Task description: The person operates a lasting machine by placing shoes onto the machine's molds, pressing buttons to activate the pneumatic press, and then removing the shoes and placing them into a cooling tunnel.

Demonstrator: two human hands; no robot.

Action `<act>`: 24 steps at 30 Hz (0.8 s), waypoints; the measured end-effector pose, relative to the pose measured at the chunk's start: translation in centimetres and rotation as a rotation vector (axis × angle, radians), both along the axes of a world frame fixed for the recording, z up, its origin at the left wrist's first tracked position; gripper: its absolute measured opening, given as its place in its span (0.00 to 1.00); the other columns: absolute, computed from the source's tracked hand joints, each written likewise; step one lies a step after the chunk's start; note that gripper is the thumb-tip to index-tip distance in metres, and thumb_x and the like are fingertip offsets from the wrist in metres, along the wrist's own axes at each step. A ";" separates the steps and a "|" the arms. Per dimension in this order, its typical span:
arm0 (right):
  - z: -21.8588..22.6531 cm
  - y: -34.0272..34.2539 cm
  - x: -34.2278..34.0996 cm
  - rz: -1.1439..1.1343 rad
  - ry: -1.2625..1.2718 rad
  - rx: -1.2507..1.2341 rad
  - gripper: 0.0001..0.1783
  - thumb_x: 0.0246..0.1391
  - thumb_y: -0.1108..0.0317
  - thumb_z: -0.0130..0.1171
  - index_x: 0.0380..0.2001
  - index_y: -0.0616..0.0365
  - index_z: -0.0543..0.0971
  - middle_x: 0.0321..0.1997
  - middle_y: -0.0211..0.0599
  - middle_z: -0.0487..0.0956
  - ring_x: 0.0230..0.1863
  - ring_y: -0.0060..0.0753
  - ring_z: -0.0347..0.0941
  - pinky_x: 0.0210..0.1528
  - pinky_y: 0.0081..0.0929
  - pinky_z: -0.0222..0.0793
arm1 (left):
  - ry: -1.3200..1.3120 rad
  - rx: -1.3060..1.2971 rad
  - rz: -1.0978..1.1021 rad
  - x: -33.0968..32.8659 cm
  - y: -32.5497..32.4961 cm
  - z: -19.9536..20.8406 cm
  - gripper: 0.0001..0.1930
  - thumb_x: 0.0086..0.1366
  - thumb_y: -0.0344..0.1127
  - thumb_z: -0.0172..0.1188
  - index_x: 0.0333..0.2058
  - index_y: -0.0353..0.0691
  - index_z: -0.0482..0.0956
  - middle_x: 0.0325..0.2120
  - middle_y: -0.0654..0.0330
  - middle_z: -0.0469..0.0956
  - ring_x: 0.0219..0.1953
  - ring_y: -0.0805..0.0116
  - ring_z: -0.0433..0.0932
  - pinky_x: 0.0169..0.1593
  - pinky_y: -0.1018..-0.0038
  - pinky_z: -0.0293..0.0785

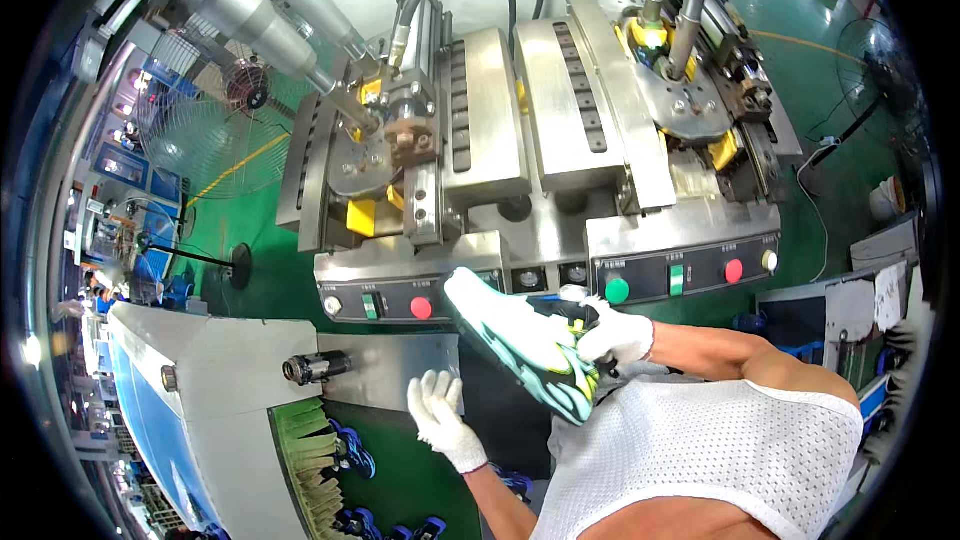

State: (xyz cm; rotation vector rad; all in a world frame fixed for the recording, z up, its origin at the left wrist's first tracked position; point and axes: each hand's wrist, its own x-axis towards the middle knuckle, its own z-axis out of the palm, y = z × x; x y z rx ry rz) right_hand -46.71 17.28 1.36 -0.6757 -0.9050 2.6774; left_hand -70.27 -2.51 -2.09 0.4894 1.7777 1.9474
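A white sneaker (510, 332) with mint-green and black trim is tilted in front of the machine, its toe up toward the left. My right hand (615, 332), in a white knit glove, is closed on its heel and collar end. My left hand (443, 420), gloved the same way, is apart from the shoe, below and left of it. Its fingers are stretched out, and I see nothing held in it. Beyond the shoe runs the machine's control panel (650, 285), with red and green buttons. What the right fingertips touch inside the shoe is hidden.
The steel machine (488, 130) has two stations with slanted cylinders (250, 25). At left are a grey cabinet (210, 390), a black cylindrical fitting (318, 368), green brush bristles (305, 460) and dark blue shoes (355, 450). Fans (245, 85) stand on the green floor on both sides.
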 end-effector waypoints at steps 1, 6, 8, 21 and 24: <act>-3.3 0.6 0.4 -0.087 0.047 -0.013 0.25 0.46 0.71 0.75 0.49 0.55 0.81 0.37 0.21 0.82 0.31 0.10 0.73 0.29 0.15 0.65 | -0.012 0.015 -0.028 0.6 1.3 0.5 0.29 0.78 0.34 0.51 0.69 0.26 0.54 0.62 0.37 0.67 0.60 0.46 0.76 0.60 0.59 0.80; -3.3 5.2 0.6 -0.253 0.441 -0.089 0.34 0.48 0.73 0.73 0.60 0.59 0.73 0.58 0.39 0.80 0.60 0.32 0.78 0.62 0.34 0.75 | 0.011 -0.091 -0.140 0.9 7.2 2.5 0.31 0.72 0.22 0.56 0.69 0.28 0.55 0.65 0.40 0.65 0.65 0.49 0.71 0.66 0.60 0.74; -3.9 5.8 0.3 -0.276 0.492 -0.115 0.35 0.49 0.72 0.73 0.61 0.59 0.72 0.58 0.40 0.80 0.60 0.34 0.78 0.62 0.35 0.76 | 0.096 -0.114 -0.156 0.2 8.5 3.3 0.31 0.71 0.21 0.55 0.69 0.28 0.54 0.66 0.41 0.65 0.66 0.49 0.70 0.67 0.60 0.72; -0.9 5.1 -0.9 -0.412 0.499 -0.076 0.42 0.51 0.67 0.74 0.68 0.60 0.68 0.64 0.47 0.77 0.62 0.44 0.77 0.64 0.43 0.76 | 0.833 -0.156 -0.301 -7.2 15.4 8.6 0.28 0.68 0.20 0.57 0.67 0.32 0.67 0.70 0.44 0.62 0.69 0.47 0.68 0.68 0.57 0.69; -1.2 4.6 -1.2 -0.453 0.475 -0.065 0.43 0.51 0.66 0.74 0.69 0.61 0.67 0.65 0.48 0.76 0.62 0.46 0.77 0.64 0.45 0.76 | 1.074 -0.200 -0.358 -9.3 18.6 9.5 0.24 0.69 0.23 0.58 0.63 0.37 0.74 0.67 0.45 0.67 0.67 0.48 0.71 0.66 0.61 0.71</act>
